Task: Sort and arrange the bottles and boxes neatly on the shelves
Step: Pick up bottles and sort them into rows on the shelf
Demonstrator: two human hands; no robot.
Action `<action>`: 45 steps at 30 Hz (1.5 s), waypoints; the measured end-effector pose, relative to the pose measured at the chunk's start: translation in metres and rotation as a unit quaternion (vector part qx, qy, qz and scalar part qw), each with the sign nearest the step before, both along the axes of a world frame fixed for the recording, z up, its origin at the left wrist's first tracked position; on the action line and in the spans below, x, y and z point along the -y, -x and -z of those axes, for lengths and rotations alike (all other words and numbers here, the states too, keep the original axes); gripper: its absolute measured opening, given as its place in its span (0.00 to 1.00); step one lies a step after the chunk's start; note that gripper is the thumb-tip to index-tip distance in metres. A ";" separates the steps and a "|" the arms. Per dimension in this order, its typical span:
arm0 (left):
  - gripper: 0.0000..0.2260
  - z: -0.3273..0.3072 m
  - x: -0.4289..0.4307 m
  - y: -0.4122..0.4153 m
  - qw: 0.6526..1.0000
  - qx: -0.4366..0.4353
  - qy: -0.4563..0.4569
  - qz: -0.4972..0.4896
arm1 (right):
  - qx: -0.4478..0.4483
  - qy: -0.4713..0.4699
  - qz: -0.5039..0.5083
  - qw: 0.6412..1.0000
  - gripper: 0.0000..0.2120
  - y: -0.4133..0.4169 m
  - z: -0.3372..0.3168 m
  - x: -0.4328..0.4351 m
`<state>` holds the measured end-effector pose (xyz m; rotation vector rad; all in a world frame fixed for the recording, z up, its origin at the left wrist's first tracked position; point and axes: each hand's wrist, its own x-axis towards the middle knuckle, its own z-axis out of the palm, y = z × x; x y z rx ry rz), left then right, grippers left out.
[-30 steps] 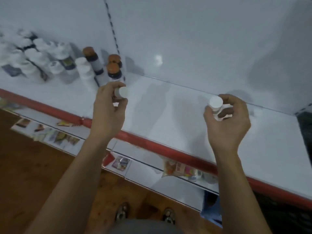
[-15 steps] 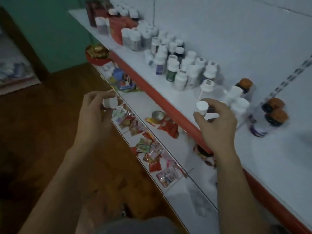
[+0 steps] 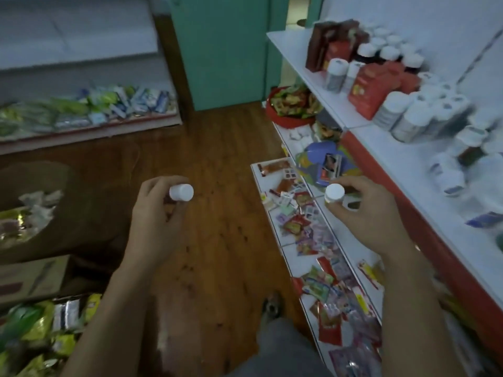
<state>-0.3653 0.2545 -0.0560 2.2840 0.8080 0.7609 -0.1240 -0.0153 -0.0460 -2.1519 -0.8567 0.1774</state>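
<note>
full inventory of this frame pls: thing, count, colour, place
Held bottles: two, white caps; one in left hand, one in right.
Shelf bottles: too many to count, mostly white-capped, upper shelf at right.
Red boxes: several, red, upper shelf among the bottles.
Upper shelf: one, white with red front edge, right.
Sachets: many, mixed colours, lower white shelf at right.
Red basket: one, holds snack packets, floor by far shelf end.
Packets: many, green and blue, shelf at far left.
Floor: brown wood, centre.
Left hand: closed on its bottle.
Right hand: closed on its bottle.
</note>
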 end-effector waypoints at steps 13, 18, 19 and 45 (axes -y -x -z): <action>0.21 -0.023 -0.273 -0.138 0.996 -0.003 0.009 -0.085 | -0.037 -0.006 -0.119 0.992 0.16 -0.209 0.004 -0.351; 0.19 -0.015 -0.360 -0.186 0.990 -0.003 0.060 -0.126 | -0.002 -0.031 -0.127 0.991 0.16 -0.282 -0.018 -0.449; 0.18 -0.010 -0.376 -0.200 0.989 -0.010 0.070 -0.128 | -0.001 -0.040 -0.122 0.992 0.17 -0.296 -0.017 -0.460; 0.15 -0.009 -0.522 -0.839 0.890 -0.002 0.049 0.453 | -0.010 -0.081 0.427 0.901 0.17 -0.520 0.011 -0.528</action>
